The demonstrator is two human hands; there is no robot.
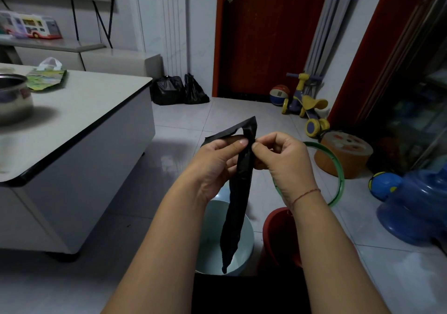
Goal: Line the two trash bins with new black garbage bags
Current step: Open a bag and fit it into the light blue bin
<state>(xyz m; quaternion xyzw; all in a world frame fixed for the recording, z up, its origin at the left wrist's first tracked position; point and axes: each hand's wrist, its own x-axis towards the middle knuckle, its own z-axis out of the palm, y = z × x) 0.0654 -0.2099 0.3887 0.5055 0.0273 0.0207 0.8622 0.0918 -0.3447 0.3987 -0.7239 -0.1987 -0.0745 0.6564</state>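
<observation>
A folded black garbage bag (238,205) hangs in a long narrow strip in front of me. My left hand (215,166) and my right hand (285,161) both pinch its top edge, thumbs nearly touching, with one corner of the bag peeled apart above them. Its lower end dangles over a pale blue trash bin (244,243) on the floor below my arms. A red trash bin (278,231) stands right beside the blue one, partly hidden by my right forearm.
A white low table (79,120) with a metal pot (13,98) stands to the left. Two filled black bags (179,91) sit by the red door. A green hoop (338,175), an orange stool, balls, a toy scooter and a blue water jug (416,205) crowd the right.
</observation>
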